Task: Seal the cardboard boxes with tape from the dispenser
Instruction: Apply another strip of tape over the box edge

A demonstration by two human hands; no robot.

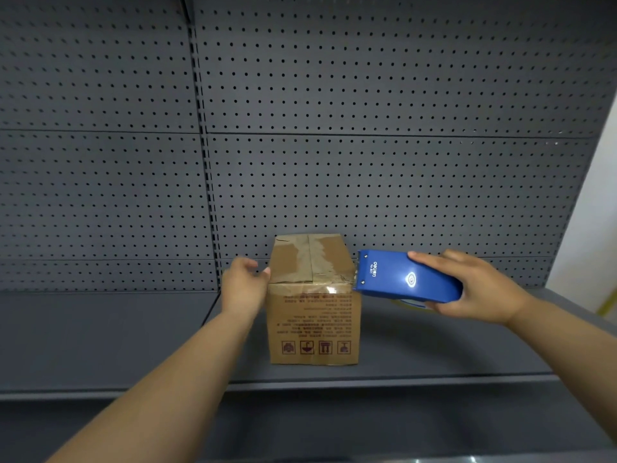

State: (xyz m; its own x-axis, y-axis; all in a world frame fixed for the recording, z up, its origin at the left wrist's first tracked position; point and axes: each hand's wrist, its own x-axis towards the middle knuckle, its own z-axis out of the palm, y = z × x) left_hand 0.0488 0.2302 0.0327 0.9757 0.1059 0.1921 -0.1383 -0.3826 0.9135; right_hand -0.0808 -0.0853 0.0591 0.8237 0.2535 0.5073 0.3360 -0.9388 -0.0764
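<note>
on the dark shelf [434, 355] the cardboard box [314, 315] shows tape over its top seam; right hand [474, 289] grips the blue dispenser [407, 279] at its right edge, left hand [243, 285] loose beside it; sealing looks nearly finished.

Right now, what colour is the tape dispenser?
Blue, with white markings; the tape dispenser shows clearly in the head view.

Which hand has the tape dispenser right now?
The right hand grips the blue tape dispenser, its front end at the cardboard box. The left hand is open and empty beside the box.
</note>
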